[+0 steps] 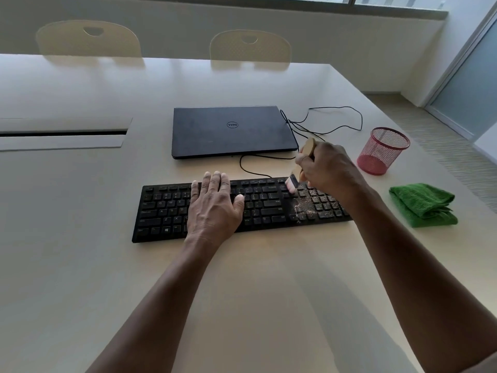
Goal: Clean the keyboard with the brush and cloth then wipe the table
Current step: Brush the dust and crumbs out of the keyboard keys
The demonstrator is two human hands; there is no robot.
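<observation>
Gripping the wooden handle of the brush [302, 160], our right hand [326, 168] has its fingers curled around it, and the bristles touch the keys at the upper edge of the number pad, where pale crumbs and dust lie scattered. Our left hand [215, 204] rests flat on the middle of the black keyboard [166, 211], fingers straight and close together, pointing toward twelve o'clock. At three o'clock from the keyboard, apart from it, lies the folded green cloth [423, 204] on the table [80, 265]. At one o'clock stands a red mesh cup [383, 150]; at twelve o'clock sits a closed laptop [231, 131] with a black cable [336, 115].
</observation>
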